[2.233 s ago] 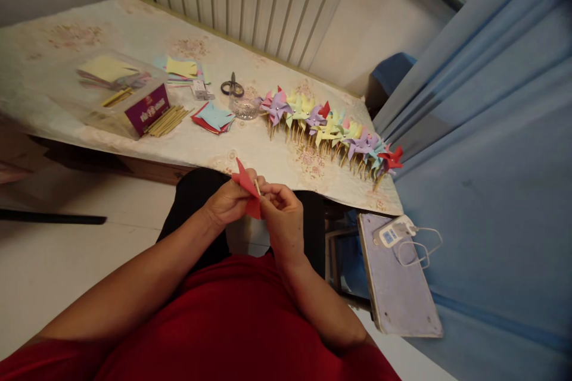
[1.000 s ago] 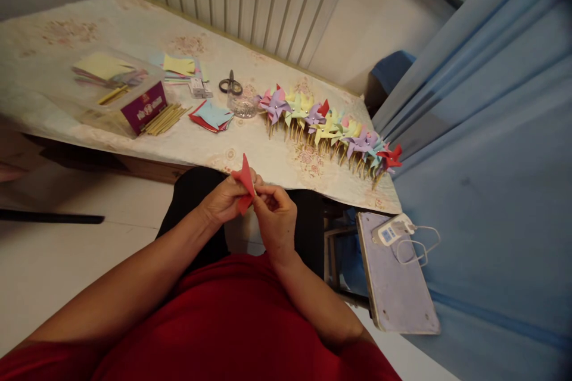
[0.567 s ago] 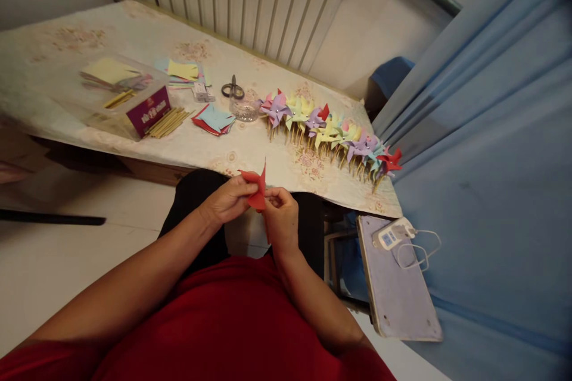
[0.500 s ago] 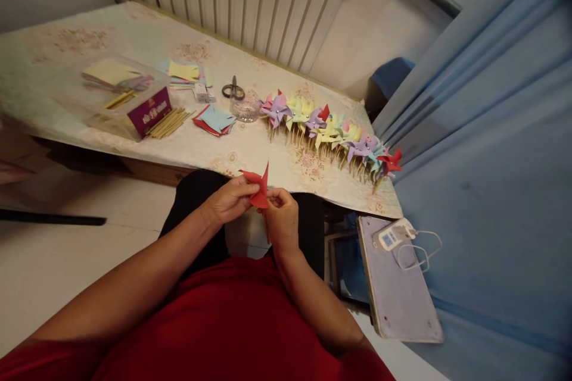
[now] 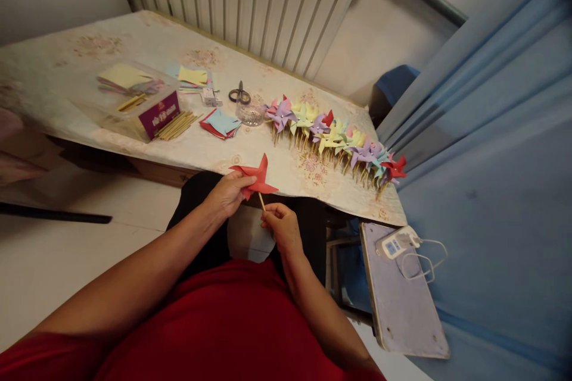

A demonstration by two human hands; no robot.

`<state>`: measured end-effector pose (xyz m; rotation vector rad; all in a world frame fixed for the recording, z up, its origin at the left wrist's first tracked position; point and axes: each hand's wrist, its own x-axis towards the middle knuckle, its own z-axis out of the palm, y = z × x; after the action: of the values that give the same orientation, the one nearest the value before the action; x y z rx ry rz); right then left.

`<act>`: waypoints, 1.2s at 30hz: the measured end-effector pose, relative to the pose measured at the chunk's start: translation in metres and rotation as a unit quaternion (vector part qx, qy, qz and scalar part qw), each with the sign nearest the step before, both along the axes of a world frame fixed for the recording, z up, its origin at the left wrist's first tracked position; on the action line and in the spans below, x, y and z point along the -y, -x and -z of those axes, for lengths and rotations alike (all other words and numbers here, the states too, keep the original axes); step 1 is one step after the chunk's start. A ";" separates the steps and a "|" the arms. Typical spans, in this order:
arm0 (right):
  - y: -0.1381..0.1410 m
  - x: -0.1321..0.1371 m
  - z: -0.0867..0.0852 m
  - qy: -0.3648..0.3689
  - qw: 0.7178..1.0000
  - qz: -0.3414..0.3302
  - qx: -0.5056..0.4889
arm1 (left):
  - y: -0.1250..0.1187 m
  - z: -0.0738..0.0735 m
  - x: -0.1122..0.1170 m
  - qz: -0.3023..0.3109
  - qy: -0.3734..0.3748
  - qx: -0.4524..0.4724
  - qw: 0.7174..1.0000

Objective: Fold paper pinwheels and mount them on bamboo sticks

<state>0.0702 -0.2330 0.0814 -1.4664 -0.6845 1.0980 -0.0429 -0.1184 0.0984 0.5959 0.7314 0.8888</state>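
Note:
Over my lap, at the table's front edge, is a red paper pinwheel [image 5: 260, 177] with its blades spread toward me. My left hand [image 5: 230, 192] is closed on it, the thumb pressed near its centre. A thin wooden stick [image 5: 261, 201] runs down from the pinwheel, and the fingertips of my right hand [image 5: 281, 223] pinch its lower part. On the table beyond lies a small stack of red and light blue cut paper [image 5: 220, 124]. A clear dish of small shiny pieces [image 5: 251, 115] sits behind it, touching or close to black scissors [image 5: 240, 94].
A long cluster of colourful pinwheels [image 5: 330, 137] covers the table's right side. At left are a clear plastic box [image 5: 129, 122], loose wooden sticks [image 5: 179, 125] and a paper stack [image 5: 193, 76]. A white power strip [image 5: 395, 243] lies on a stool [image 5: 409, 309] beside a blue curtain [image 5: 504, 190].
The red pinwheel has turned from nearly edge-on to face-on. My right hand has moved down from its centre along the stick, which now shows between my hands. The view has shifted slightly.

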 end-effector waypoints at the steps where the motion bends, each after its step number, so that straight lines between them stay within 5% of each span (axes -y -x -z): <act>1: -0.002 0.001 0.003 0.006 1.000 -0.005 0.002 | 0.000 0.001 -0.001 -0.012 0.002 -0.010 1.000; 13: -0.015 0.004 0.026 0.052 0.995 -0.056 0.064 | -0.007 -0.002 0.008 -0.036 0.019 -0.093 0.995; 22: -0.027 0.002 0.040 0.037 0.996 -0.026 0.071 | -0.007 0.014 0.006 0.019 0.007 -0.099 0.995; 36: -0.035 0.000 0.062 0.042 0.998 -0.018 0.054 | -0.003 0.031 0.001 0.007 -0.013 -0.194 0.981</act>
<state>0.1057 -0.2333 0.0190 -1.5999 -0.7500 1.0920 -0.0395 -0.1189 0.0677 0.8073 1.0660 0.7780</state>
